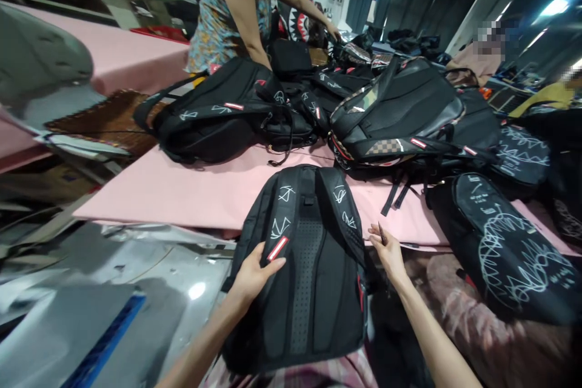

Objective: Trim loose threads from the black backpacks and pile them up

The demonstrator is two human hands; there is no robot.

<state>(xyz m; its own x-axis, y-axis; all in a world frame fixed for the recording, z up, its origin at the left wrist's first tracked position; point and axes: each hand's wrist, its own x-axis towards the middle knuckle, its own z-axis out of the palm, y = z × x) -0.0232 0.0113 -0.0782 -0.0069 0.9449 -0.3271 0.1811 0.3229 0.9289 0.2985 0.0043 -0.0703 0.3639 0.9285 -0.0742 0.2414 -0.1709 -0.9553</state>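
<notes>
A black backpack (309,267) with white scribbles on its straps lies back side up, hanging over the near edge of the pink table (195,194). My left hand (254,273) grips its left shoulder strap beside a red and white tag, fingers curled round the strap. My right hand (386,251) rests at the backpack's right edge and pinches a thin dark tool, too small to name, between its fingers.
Several more black backpacks (400,115) are piled across the table, one (504,254) hanging off at the right. A person in a patterned top (227,6) stands at the far side handling a bag (213,115). Grey sheeting (113,291) lies below at the left.
</notes>
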